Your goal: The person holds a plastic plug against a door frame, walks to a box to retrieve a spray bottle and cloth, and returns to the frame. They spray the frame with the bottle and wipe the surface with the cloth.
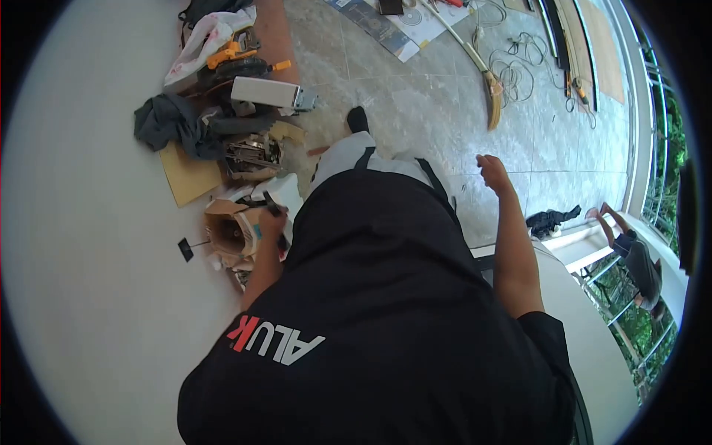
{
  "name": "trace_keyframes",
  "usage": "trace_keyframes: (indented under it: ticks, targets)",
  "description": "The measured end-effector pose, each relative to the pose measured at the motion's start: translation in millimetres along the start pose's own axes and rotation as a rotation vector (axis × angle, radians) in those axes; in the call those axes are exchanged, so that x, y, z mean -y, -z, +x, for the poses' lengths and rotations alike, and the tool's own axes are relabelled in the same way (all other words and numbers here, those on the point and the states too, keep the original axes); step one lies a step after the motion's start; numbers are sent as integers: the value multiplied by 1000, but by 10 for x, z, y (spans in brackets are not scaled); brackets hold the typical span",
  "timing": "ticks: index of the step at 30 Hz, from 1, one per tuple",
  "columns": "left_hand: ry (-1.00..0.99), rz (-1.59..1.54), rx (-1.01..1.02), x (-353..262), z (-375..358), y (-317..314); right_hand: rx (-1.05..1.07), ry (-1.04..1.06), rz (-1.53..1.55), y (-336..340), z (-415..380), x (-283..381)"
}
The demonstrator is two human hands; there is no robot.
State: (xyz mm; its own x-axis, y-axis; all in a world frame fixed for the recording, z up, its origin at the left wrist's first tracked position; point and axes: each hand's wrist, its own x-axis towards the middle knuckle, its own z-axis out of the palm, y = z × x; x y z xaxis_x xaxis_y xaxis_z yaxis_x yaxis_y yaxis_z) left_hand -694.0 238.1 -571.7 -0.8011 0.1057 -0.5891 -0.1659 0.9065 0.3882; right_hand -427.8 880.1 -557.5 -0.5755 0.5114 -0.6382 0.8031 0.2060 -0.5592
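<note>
My left hand [273, 220] is at my left side, closed around a slim black object [270, 199] whose kind I cannot make out. Right beside that hand stands an open cardboard box [226, 231], with a white container [284, 191] just beyond it. My right hand [493, 174] hangs out over the tiled floor on my right. Its fingers are curled in loosely, and nothing shows in them.
Along the left wall lie metal hardware [254, 153], a dark cloth [174, 126], a pale boxy device [265, 92] and an orange-black tool [236, 63]. A broom [492, 96] and cables [519, 78] lie ahead. Another person [642, 267] is at the right by the railing.
</note>
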Motion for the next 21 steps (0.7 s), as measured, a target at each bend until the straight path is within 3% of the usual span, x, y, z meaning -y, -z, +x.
trace_keyframes:
  ticks: [4, 6, 9, 11, 14, 17, 19, 20, 21]
  targets:
    - [-280, -209, -139, -620, 1493, 679, -75, -428, 242, 508, 107, 403]
    - [-341, -242, -164, -1074, 2153, 1056, -126, -445, 440, 601, 173, 425]
    - [-349, -157, -188, -2227, 2675, 1584, -58, -563, 501, 469, 466, 146]
    - [-316, -79, -279, -2609, 2981, 1604, 26, -698, 342, 294, 741, 17]
    - [-303, -90, -269, -3233, 3178, 1612, 222, -705, 302, 288, 1212, 4]
    - [-325, -229, -171, -3550, 3230, 1380, 347, -666, 329, 792, 1892, 507]
    - [-136, -254, 3, -3672, 3028, 1334, 368, -545, 201, 1200, 2598, 517]
    - [-134, -196, -19, -3221, 3194, 1211, 320, -465, 132, 1525, 2992, 655]
    - [-56, -139, 52, -3091, 3261, 1142, 238, -218, -248, 1633, 3596, 355]
